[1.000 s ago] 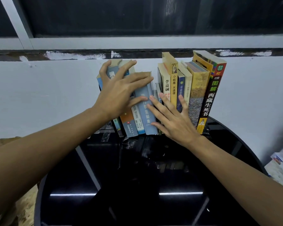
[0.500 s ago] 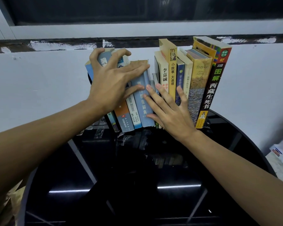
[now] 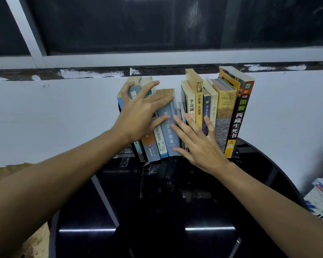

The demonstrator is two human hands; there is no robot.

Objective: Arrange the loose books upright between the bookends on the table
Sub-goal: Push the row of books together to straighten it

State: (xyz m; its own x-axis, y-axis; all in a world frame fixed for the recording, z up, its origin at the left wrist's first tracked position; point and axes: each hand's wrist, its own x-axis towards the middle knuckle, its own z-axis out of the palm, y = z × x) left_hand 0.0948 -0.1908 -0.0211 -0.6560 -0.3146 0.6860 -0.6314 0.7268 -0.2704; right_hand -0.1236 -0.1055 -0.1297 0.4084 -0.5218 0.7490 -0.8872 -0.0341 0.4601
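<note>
**Pressing both palms on a row of books at the tabletop's far edge**

Brown board (image 3: 17, 172) shows at the far left, beside the black round tabletop (image 3: 175, 229), whose glossy near half lies bare in front of the forearms. The row stands at the far rim, close to the white wall (image 3: 45, 118).

The left group of books tilts with its tops to the left: a tall blue book (image 3: 133, 94), an orange-banded book (image 3: 151, 148), a white "Business" book (image 3: 159, 141) and a grey-blue dictionary (image 3: 169, 135). The left grip (image 3: 138, 116) lies spread and flat over these spines, fingers straight, thumb on the dictionary, clasping nothing.

Thin books (image 3: 181, 108) sit between the two groups. The right grip (image 3: 203, 146) is also flat and splayed, holding nothing. Its thumb and forefinger touch the dictionary and its other fingers rest on the spines to the right.

There the books stand nearly upright and packed together: a cream book (image 3: 191, 105), a yellow book (image 3: 199, 103), a dark blue book (image 3: 206, 107), a "Troyes" book (image 3: 226, 112) and a black-spined book (image 3: 238, 123), which ends the row. I cannot make out the bookends.

Stacked papers (image 3: 321, 192) lie off the tabletop's right rim.
</note>
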